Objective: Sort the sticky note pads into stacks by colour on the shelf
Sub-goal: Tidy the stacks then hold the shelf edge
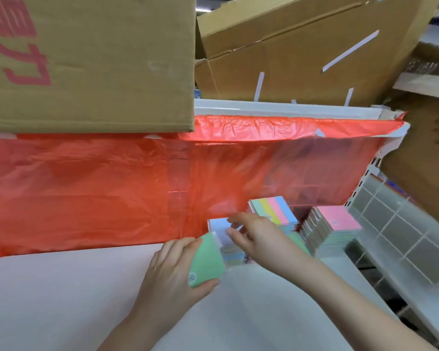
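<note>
Left hand (173,272) grips a green pad (206,259): thumb along the pad's near edge, fingers curled round its far left edge, pad tilted, held just above the shelf (61,300). Pad is wrapped in clear film, small round logo at its near corner.

Right hand (256,234) reaches in from the right, fingers spread and only loosely bent over a pale blue stack (219,228) far of the green pad. Fingertips sit at the stack's top; motion blur, cannot tell whether they pinch anything. Nothing visibly held.

Layout on the shelf, left to right:
- pale blue stack, just beside the held green pad, partly under the right hand
- striped stack (274,211), top pad in green, yellow, pink and blue bands, just far and right of the right hand
- pink stack (337,217), top pad pink, edges of the pads below it fanned out on the left side, a gap apart from the striped one

More green shows low between the striped and pink stacks, behind the right wrist; too hidden to say what it is.

Red plastic sheet (86,186) hangs along the far side, taped to the upper shelf edge. Cardboard boxes (86,59) sit on top. Wire grid panel (403,229) stands at the right end.
</note>
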Motion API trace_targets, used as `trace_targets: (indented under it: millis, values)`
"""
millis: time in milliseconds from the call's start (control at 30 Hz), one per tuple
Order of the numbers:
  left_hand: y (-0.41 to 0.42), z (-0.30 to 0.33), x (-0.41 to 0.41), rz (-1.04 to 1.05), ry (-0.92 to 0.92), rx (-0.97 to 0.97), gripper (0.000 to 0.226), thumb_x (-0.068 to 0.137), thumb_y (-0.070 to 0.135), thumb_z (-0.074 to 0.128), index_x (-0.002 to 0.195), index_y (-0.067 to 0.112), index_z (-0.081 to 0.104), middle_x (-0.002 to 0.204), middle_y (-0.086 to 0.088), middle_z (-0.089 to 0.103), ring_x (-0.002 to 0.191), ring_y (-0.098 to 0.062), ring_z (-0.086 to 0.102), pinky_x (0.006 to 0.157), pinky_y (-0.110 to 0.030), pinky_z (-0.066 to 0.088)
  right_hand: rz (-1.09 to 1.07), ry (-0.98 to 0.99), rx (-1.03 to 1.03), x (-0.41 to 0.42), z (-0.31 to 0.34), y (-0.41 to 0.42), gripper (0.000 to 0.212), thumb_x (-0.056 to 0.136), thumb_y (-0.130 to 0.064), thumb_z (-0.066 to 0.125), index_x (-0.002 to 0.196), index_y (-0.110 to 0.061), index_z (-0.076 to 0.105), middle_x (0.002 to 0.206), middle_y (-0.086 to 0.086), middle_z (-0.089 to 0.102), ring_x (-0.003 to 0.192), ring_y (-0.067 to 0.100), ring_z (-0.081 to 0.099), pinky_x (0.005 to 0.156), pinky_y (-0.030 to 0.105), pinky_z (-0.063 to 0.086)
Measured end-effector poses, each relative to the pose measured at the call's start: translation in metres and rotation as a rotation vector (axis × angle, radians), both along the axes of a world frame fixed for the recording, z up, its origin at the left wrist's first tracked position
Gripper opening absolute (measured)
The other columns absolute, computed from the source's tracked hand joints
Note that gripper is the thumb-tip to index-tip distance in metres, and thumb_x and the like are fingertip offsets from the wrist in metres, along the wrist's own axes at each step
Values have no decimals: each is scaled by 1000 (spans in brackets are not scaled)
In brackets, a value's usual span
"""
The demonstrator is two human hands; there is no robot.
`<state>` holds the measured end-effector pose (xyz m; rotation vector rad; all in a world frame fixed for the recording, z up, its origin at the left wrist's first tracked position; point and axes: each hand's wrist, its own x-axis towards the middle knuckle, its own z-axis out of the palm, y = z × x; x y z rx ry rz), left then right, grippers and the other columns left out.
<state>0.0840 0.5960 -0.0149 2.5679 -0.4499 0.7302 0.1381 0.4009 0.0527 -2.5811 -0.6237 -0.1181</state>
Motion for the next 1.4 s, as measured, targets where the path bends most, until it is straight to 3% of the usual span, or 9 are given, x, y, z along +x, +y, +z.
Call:
trace_targets:
  millis: [100,233,467,700,867,1000,1167,1233,1400]
  values:
    - [-33,13,1,-82,-127,23,70,69,64,55,119,15,57,113,0,59,103,-16,49,88,-26,36,-31,203,338,-38,-7,-27,30,92,-36,55,120,-23,55,93,-13,62,74,2,58,72,24,50]
    - [-84,14,2,-181,-205,79,69,70,66,52,123,22,48,117,-1,57,107,-18,48,91,-30,35,-83,374,733,-68,-27,-67,31,90,-8,61,112,-28,54,80,-9,57,63,9,56,57,25,51]
    - [-166,-34,7,-257,-80,57,66,71,61,49,123,21,47,127,-3,50,114,-19,46,97,-28,36,-388,376,1001,-74,-67,-139,26,90,10,51,108,-6,59,58,-4,59,50,8,56,48,22,49]
    - [-168,-63,12,-138,-49,24,39,75,36,45,113,26,49,113,6,51,105,-16,48,86,-27,36,-521,244,827,-32,-100,-172,40,84,4,61,106,-29,63,84,-2,71,69,14,60,67,26,49]
    - [-134,-71,25,95,-53,-42,43,75,27,39,115,19,49,114,-7,58,106,-25,46,89,-33,35,-570,157,862,-8,-108,-157,31,88,3,55,107,-22,56,71,-2,61,50,-3,52,48,9,39]
    - [-114,-65,35,221,-31,-54,43,74,17,42,115,13,52,119,-12,57,112,-27,43,95,-34,31,-599,124,814,6,-116,-145,37,89,-2,57,121,-18,53,84,-8,60,71,-10,55,68,8,42]
    - [-108,-65,42,270,5,-21,47,68,9,53,115,14,52,121,-9,57,117,-25,41,95,-36,35,-499,-27,504,11,-133,-143,48,88,7,48,135,-1,42,118,7,43,100,-2,44,97,19,33]
    - [-106,-63,45,282,17,12,45,70,11,54,114,14,53,122,-8,57,118,-24,42,92,-41,43,-457,-80,326,9,-143,-142,51,82,11,48,132,3,44,133,19,39,125,23,39,108,30,32]
    - [-99,-61,56,249,49,44,44,68,-2,77,108,10,63,119,-9,60,116,-22,43,89,-38,49,-437,-196,69,8,-162,-146,55,58,16,66,112,6,59,127,32,49,115,43,50,89,44,48]
